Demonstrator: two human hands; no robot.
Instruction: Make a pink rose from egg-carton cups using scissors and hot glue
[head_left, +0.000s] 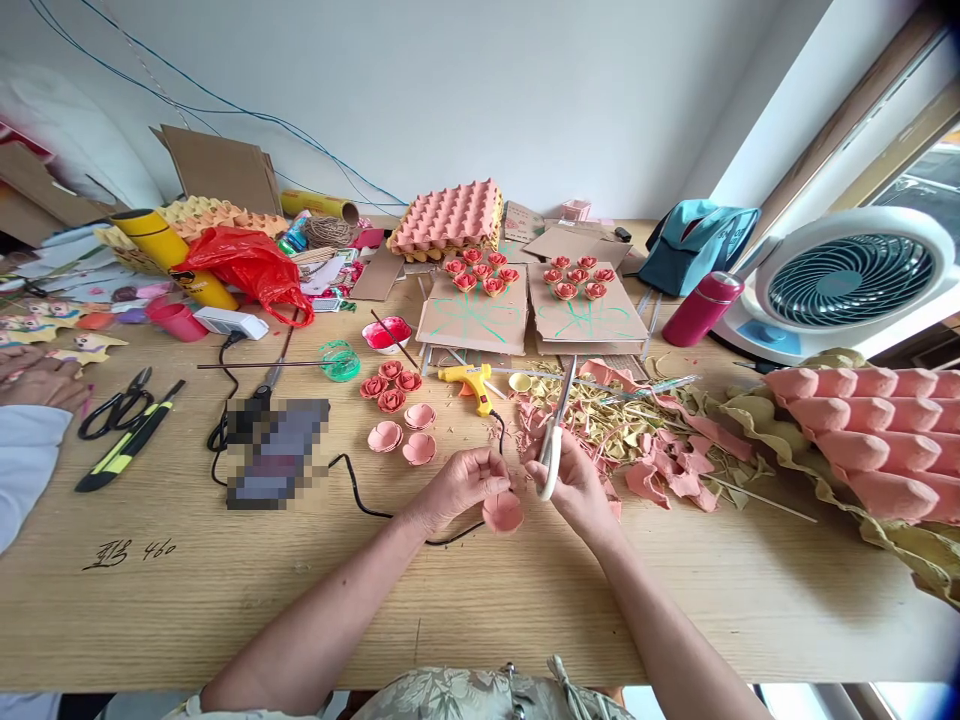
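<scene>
My left hand (463, 483) is closed on a pink egg-carton cup (502, 512), held just above the wooden table (450, 590). My right hand (574, 480) grips white-handled scissors (556, 432), blades pointing up and away from me. The two hands almost touch over the cup. Several finished pink paper flowers (395, 410) lie just beyond my left hand, next to a yellow glue gun (471, 382). A heap of pink and yellow carton scraps (637, 430) lies behind my right hand.
Painted egg trays (877, 430) lie at the right, more trays (448, 218) at the back. Two cardboard sheets with red flowers (525, 300), a fan (847, 275), a pink bottle (701, 308), black scissors (116, 405) and a red bag (247, 265) crowd the table. Another person's hand (37, 380) rests far left.
</scene>
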